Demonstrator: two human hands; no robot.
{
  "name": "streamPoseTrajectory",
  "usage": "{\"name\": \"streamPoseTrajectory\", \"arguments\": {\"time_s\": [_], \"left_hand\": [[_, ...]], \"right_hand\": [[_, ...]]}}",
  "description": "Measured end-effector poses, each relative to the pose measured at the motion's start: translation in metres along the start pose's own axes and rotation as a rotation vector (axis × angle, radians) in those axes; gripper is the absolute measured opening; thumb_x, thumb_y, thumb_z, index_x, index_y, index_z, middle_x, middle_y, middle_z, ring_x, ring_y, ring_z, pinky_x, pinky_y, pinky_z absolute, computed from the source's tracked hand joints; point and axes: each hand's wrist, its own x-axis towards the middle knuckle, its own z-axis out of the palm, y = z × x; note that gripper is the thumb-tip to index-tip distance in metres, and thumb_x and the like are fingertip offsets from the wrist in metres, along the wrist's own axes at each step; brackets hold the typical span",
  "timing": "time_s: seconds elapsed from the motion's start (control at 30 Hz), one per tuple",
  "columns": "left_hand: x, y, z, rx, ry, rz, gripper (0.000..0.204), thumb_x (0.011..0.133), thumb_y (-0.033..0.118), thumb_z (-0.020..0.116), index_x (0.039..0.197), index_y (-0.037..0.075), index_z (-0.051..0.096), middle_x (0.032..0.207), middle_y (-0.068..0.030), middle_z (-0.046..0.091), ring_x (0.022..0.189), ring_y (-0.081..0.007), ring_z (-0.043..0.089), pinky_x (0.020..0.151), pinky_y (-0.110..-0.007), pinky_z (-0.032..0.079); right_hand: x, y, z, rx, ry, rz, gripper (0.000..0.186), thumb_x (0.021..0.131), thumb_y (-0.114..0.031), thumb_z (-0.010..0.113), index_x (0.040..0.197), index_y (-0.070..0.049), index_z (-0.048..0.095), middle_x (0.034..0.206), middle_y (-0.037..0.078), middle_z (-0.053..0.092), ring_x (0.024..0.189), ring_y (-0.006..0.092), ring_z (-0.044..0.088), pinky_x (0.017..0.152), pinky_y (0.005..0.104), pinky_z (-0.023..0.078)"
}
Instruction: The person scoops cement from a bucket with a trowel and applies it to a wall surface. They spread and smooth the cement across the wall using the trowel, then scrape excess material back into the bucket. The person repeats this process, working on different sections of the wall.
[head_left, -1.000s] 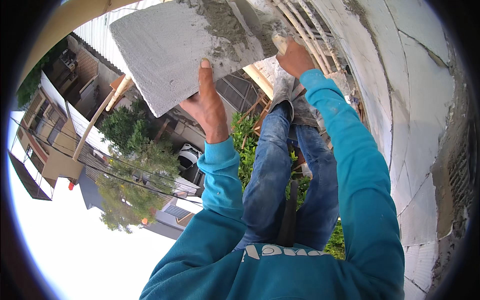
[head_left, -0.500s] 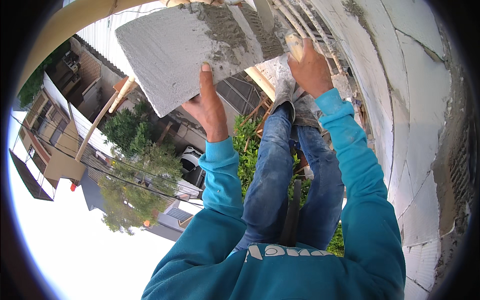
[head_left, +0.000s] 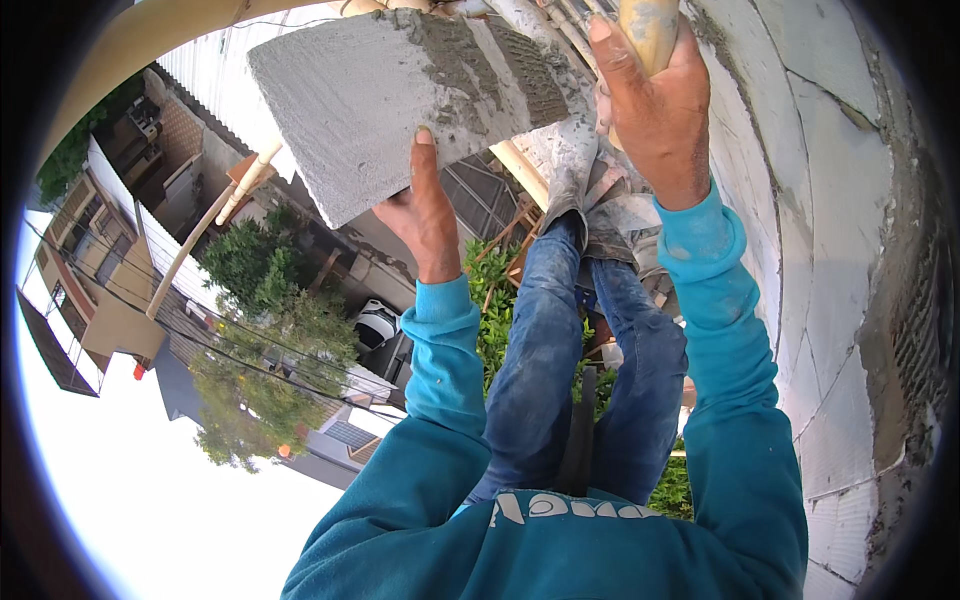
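Observation:
A grey lightweight concrete block [head_left: 335,110] is tilted at the upper middle. My left hand [head_left: 428,222] grips its near edge, thumb on the upper face and fingers hidden underneath. Wet mortar [head_left: 455,62] covers the block's right part, with combed ridges along the right end. To the right of the block and apart from it, my right hand [head_left: 668,130] is closed around the wooden handle of a trowel [head_left: 652,32]. The trowel's blade cannot be made out now.
A block wall [head_left: 830,220] curves along my right side, with ridged mortar [head_left: 905,340] on its top edge. Bamboo poles [head_left: 178,245] and a thick beam [head_left: 110,75] stand at the left. Far below lie trees [head_left: 265,370], roofs and a parked vehicle [head_left: 377,325].
My right hand has lifted the trowel away from the block's mortared end, moving up and to the right. The block and my left hand have shifted slightly to the right.

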Motion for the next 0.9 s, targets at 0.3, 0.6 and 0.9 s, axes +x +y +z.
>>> {"name": "streamPoseTrajectory", "arguments": {"time_s": [0.3, 0.6, 0.9], "left_hand": [[0.007, 0.004, 0.002, 0.041, -0.012, 0.048, 0.062, 0.084, 0.019, 0.076, 0.131, -0.005, 0.043, 0.124, -0.0191, 0.055, 0.112, -0.0262, 0.057, 0.097, -0.041, 0.049], [-0.002, 0.015, 0.009, 0.05, -0.094, 0.095, 0.062, 0.084, 0.018, 0.076, 0.133, -0.004, 0.043, 0.128, -0.0191, 0.054, 0.118, -0.0275, 0.056, 0.098, -0.045, 0.05], [-0.007, 0.011, 0.011, 0.08, -0.009, 0.03, 0.065, 0.084, 0.018, 0.077, 0.135, -0.004, 0.042, 0.129, -0.0183, 0.053, 0.117, -0.0268, 0.057, 0.099, -0.044, 0.05]], "right_hand": [[0.004, 0.07, 0.022, -0.452, -0.091, -0.084, 0.042, 0.089, -0.038, 0.065, 0.103, 0.0, 0.055, 0.075, 0.016, 0.061, 0.062, 0.0309, 0.062, 0.064, 0.0392, 0.054], [0.009, 0.151, 0.053, -0.716, 0.045, -0.249, 0.041, 0.091, -0.038, 0.063, 0.104, 0.001, 0.058, 0.084, 0.022, 0.068, 0.078, 0.0414, 0.067, 0.07, 0.0469, 0.053], [0.025, 0.087, 0.052, -0.355, 0.152, -0.183, 0.044, 0.085, -0.032, 0.066, 0.111, 0.003, 0.055, 0.094, 0.026, 0.067, 0.084, 0.0415, 0.068, 0.073, 0.0487, 0.054]]}}
